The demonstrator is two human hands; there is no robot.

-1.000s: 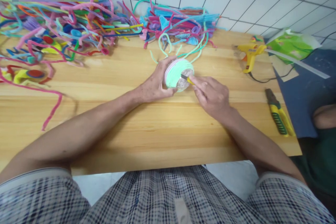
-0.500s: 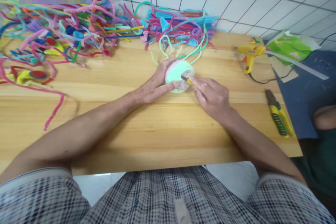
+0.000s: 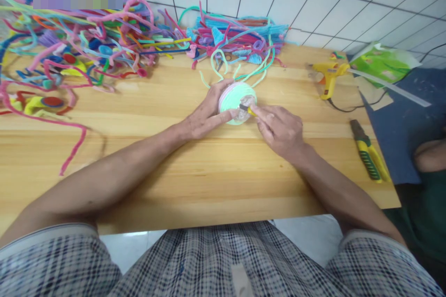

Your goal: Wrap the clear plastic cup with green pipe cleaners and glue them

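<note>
My left hand (image 3: 212, 109) is closed around a round body wrapped in mint-green and lilac pipe cleaners (image 3: 232, 97), its thumb lying along the near side. The end facing right is uncovered and looks like clear, crinkled plastic (image 3: 246, 100). My right hand (image 3: 280, 130) pinches a small yellow utility knife (image 3: 251, 111), mostly hidden by the fingers. Its dark flat blade rests at the plastic end, close to my left thumb; how deep it goes, I cannot tell. Loose mint-green pipe cleaners (image 3: 220, 66) curl on the table just behind the wrapped body.
Heaped colourful pipe cleaners (image 3: 104, 41) cover the back left, with more bundles (image 3: 240, 37) along the tiled wall. On the right are a yellow glue gun (image 3: 329, 76) with a glue stick, yellow-green pliers (image 3: 367, 153) and a green bag (image 3: 383, 62). Another person's arm (image 3: 430, 155) shows far right.
The view has shifted slightly. Both hands keep their hold on the wrapped body and the knife; the blade has moved only a little, if at all.
</note>
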